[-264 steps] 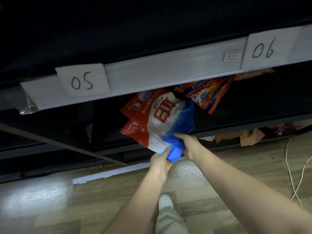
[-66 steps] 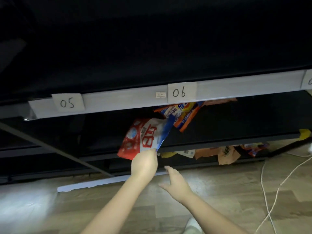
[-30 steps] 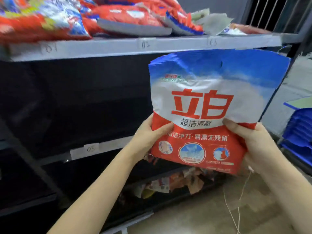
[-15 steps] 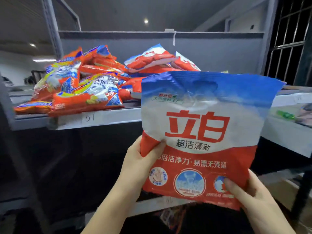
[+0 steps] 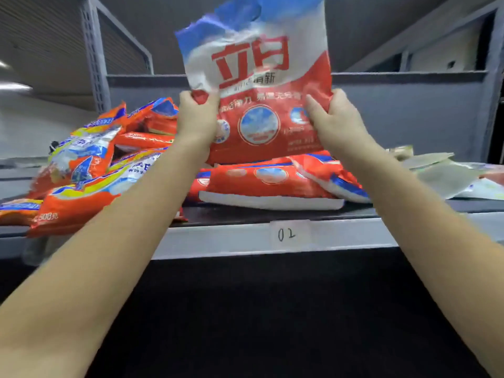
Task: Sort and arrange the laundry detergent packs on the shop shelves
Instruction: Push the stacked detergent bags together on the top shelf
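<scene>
Red, white and blue, the detergent pack (image 5: 256, 77) is gripped upright at both side edges by the left hand (image 5: 197, 118) and right hand (image 5: 331, 118), fingers curled around it, above the matching packs (image 5: 268, 184) behind the 02 label (image 5: 289, 234), presumably to be laid there.

Shop stockroom, numbered metal shelf (image 5: 245, 238), piled detergent packs (image 5: 81, 170)

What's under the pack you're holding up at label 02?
Directly below the held pack lie flat packs of the same red, white and blue kind on the shelf. How many are stacked cannot be seen; the hands cover part.
</scene>
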